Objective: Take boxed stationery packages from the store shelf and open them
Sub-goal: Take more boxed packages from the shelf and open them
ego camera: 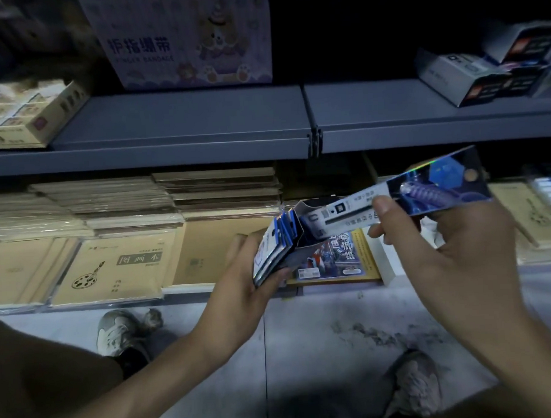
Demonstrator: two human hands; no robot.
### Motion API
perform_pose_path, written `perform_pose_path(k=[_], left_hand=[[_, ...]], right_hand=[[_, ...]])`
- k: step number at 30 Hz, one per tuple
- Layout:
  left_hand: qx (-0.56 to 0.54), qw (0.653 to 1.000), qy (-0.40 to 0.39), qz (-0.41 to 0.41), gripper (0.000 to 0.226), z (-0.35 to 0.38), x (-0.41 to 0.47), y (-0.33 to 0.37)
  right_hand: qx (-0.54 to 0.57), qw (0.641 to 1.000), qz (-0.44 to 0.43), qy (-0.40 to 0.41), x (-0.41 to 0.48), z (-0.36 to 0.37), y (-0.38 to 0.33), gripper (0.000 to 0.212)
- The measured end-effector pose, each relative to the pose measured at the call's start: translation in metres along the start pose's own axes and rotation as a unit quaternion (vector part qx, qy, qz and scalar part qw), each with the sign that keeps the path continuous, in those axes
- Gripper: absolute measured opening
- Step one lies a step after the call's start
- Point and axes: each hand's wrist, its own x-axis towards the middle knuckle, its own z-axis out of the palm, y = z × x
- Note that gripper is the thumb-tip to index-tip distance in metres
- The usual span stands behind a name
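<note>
A long blue-and-white stationery box [403, 200] with a shiny printed end is held tilted in front of the lower shelf. My right hand [452, 245] grips it near its middle, thumb on top. Its left end is open, flaps spread. My left hand [248, 273] holds a stack of small blue-and-white packs [273, 250] right at that open end. Similar boxes [495, 69] lie on the grey upper shelf [201, 123] at the right.
A purple bear-print carton [184, 39] stands at the back of the upper shelf, and a tan tray of small boxes [23, 112] sits at its left. Brown sketchbooks [119, 266] fill the lower shelf. My shoes [121, 332] are on the dusty floor below.
</note>
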Motion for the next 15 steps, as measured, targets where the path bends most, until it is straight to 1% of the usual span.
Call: perform_pose_path(k=[1,2,3,5,7,10,12,15], left_hand=[[0.012,1.0,0.008,0.008,0.04,0.0,-0.001,0.002],[0.021,1.0,0.015,0.012,0.041,0.0,-0.002,0.004],[0.028,0.999,0.018,0.016,0.042,0.0,-0.003,0.005],[0.036,0.999,0.019,0.024,0.041,-0.001,-0.004,0.006],[0.04,0.998,0.018,0.039,0.041,-0.001,-0.005,0.01],[0.042,0.998,0.017,0.049,0.041,0.003,-0.006,0.016],[0.034,0.998,0.021,0.04,0.041,0.005,-0.007,0.018],[0.022,0.999,0.026,0.018,0.047,0.006,-0.008,0.016]], right_hand=[[-0.026,0.999,-0.028,0.007,-0.001,0.001,0.0,0.032],[-0.03,0.998,-0.051,0.008,0.0,0.006,-0.006,0.031],[-0.038,0.998,-0.054,0.007,-0.003,0.007,-0.008,0.03],[-0.019,1.0,-0.015,-0.005,-0.002,0.016,0.001,0.029],[0.012,0.998,0.037,-0.04,-0.006,0.022,0.001,0.028],[0.051,0.991,0.101,-0.076,-0.011,0.037,0.001,0.014],[0.062,0.987,0.114,-0.092,-0.012,0.044,0.003,0.015],[0.113,0.984,0.118,-0.077,-0.008,0.041,-0.001,0.015]])
